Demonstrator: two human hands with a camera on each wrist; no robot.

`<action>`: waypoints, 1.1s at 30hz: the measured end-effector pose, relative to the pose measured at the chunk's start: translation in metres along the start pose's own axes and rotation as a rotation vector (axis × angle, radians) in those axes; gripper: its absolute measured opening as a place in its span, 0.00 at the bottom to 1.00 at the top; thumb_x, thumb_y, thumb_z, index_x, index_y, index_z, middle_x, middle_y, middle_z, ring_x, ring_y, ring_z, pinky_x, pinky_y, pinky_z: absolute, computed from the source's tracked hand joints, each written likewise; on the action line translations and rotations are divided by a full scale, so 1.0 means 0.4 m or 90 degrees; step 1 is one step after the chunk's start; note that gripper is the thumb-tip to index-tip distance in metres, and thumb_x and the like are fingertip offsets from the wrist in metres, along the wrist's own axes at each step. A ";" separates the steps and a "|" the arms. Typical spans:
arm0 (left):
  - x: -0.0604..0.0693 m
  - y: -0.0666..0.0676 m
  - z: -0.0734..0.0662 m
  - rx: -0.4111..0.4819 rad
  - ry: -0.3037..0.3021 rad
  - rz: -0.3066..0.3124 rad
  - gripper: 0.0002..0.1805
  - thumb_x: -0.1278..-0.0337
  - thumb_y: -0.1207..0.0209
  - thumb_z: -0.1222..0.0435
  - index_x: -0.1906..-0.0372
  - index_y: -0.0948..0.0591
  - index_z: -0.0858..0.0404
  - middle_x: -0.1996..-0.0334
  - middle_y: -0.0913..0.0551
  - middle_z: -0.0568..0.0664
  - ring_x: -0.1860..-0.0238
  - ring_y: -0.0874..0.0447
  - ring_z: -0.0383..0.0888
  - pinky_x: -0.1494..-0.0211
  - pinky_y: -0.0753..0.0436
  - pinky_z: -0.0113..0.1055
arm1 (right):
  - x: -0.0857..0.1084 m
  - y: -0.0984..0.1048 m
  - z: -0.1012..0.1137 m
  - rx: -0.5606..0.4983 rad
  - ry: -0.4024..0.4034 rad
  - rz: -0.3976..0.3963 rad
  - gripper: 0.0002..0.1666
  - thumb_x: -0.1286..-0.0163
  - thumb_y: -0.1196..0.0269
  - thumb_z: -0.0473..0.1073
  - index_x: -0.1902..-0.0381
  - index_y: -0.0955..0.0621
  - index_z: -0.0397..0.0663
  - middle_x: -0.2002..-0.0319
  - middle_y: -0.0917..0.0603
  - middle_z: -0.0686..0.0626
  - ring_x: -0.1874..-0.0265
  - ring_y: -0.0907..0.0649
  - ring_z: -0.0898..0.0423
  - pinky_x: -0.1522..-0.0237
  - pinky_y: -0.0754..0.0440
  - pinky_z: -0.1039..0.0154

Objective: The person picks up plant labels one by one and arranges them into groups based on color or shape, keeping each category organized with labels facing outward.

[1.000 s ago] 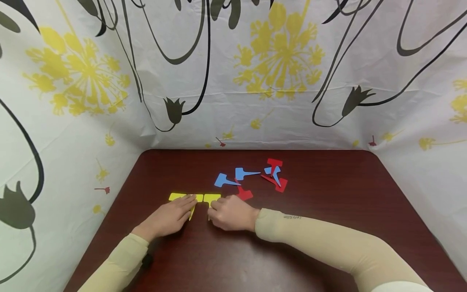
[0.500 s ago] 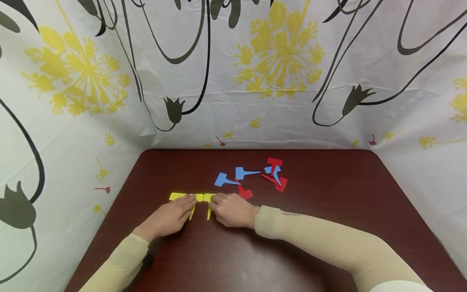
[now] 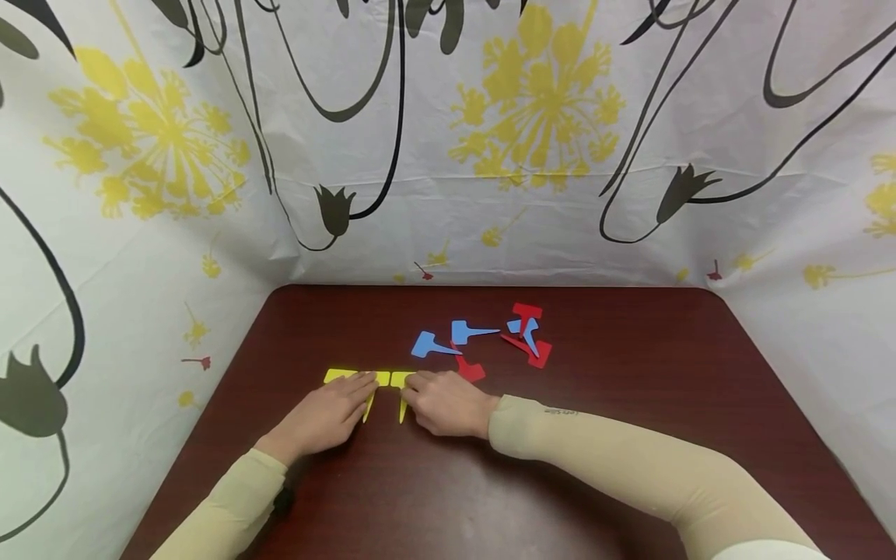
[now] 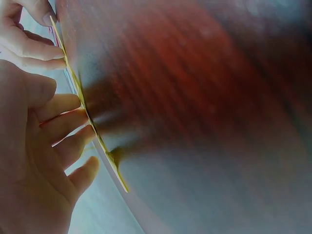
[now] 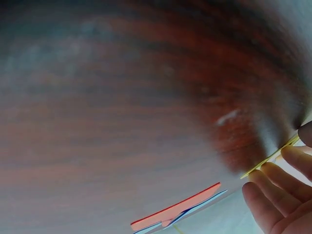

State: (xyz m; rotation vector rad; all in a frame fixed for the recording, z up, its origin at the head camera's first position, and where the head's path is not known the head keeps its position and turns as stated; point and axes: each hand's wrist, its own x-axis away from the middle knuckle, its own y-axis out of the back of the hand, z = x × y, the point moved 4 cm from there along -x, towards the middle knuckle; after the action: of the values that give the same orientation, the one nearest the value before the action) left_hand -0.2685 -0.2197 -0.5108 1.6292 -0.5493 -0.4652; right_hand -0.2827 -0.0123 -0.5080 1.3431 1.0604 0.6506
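Observation:
Yellow T-shaped plant labels lie in a row on the table, their heads side by side in the head view. My left hand point(image 3: 327, 412) rests on the left part of the row with fingers extended, covering much of the left label point(image 3: 339, 375) and the middle label point(image 3: 383, 379). On the right label point(image 3: 398, 379), the fingertips of my right hand point(image 3: 448, 403) touch the head's right end, while its stem points toward me. The left wrist view has the row edge-on as a thin yellow strip point(image 4: 73, 78) under my fingertips. Some stems are hidden beneath the hands.
Just beyond my right hand lie several loose T-shaped labels, among them a blue one point(image 3: 423, 344), another blue one point(image 3: 460, 333) and a red one point(image 3: 472, 372). Red and blue labels point(image 3: 539, 354) overlap farther right. A patterned cloth point(image 3: 448, 257) borders the dark red table point(image 3: 630, 350).
My right hand has shifted slightly right and away from me, from the right label's stem to its head, baring the stem. The left hand stays put.

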 end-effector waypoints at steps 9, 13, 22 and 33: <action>0.002 0.002 0.001 -0.013 0.004 -0.002 0.27 0.25 0.49 0.55 0.27 0.28 0.59 0.26 0.33 0.51 0.26 0.38 0.49 0.27 0.35 0.52 | -0.009 -0.007 0.001 0.014 0.001 0.001 0.17 0.32 0.36 0.48 0.49 0.17 0.49 0.60 0.20 0.52 0.66 0.24 0.60 0.62 0.16 0.66; 0.002 0.004 0.000 -0.023 -0.001 -0.006 0.27 0.26 0.49 0.56 0.27 0.28 0.59 0.26 0.32 0.52 0.25 0.38 0.50 0.27 0.35 0.52 | -0.009 0.000 -0.005 0.014 0.005 -0.010 0.17 0.33 0.35 0.48 0.49 0.17 0.49 0.59 0.19 0.52 0.65 0.22 0.60 0.59 0.15 0.65; -0.005 0.013 -0.011 -0.052 -0.033 -0.054 0.26 0.27 0.47 0.58 0.29 0.27 0.61 0.28 0.30 0.53 0.27 0.36 0.50 0.28 0.32 0.51 | -0.004 0.030 -0.061 0.029 -0.061 -0.094 0.09 0.36 0.34 0.47 0.60 0.18 0.51 0.66 0.20 0.53 0.72 0.22 0.60 0.69 0.17 0.64; -0.027 0.002 -0.044 -0.016 -0.067 -0.027 0.29 0.27 0.45 0.59 0.25 0.31 0.60 0.25 0.35 0.52 0.25 0.40 0.49 0.26 0.37 0.50 | 0.034 0.012 -0.198 -0.011 -0.215 -0.052 0.15 0.36 0.33 0.46 0.52 0.15 0.51 0.66 0.23 0.52 0.69 0.25 0.58 0.76 0.20 0.65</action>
State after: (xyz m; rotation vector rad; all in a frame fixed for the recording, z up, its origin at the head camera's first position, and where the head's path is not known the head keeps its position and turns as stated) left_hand -0.2669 -0.1991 -0.5079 1.6011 -0.5871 -0.5897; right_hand -0.3465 0.0360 -0.4986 1.3315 0.8285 0.3559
